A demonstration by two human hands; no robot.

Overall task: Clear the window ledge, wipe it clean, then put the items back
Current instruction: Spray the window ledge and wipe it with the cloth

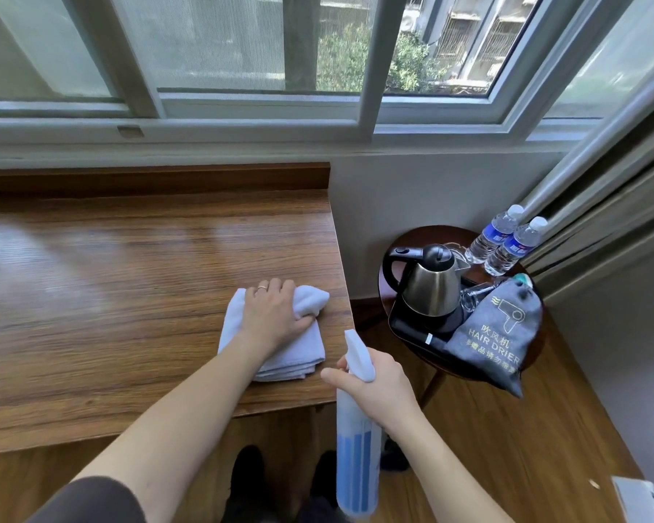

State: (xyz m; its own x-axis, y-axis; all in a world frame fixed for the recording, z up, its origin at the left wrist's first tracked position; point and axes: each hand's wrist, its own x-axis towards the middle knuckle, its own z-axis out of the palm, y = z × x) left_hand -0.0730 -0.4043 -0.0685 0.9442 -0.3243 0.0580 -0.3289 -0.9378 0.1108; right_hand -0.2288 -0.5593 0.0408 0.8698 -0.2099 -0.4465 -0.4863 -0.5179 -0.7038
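The left hand [270, 315] lies palm-down on a folded white cloth [276, 341], fingers curled over its bunched far end and the thumb tucked against the cloth's right side, so it grips the fabric while pressing it onto the wooden ledge [129, 281]. A ring shows on one finger. The cloth sits near the ledge's right front corner, its right edge just short of the ledge's right edge and its near edge close to the front edge.

The right hand [378, 383] is wrapped around the neck of a spray bottle [357, 447], the index finger stretched out to the left in front of the white nozzle, the other fingers closed round the neck. The bottle hangs upright off the front right corner of the ledge, over the floor, its clear body showing blue liquid.

Left of the cloth the ledge top runs bare and glossy to the frame's edge, with a raised wooden lip along the back under the window frame [242, 126].

Right of the ledge, apart from it, a small round table [404, 243] carries a black tray [408, 330] with a steel kettle [431, 285], two water bottles [501, 243] standing together at the back, and a grey hair-drier bag [499, 334] leaning at the front. A curtain [601, 220] hangs just behind the bottles.
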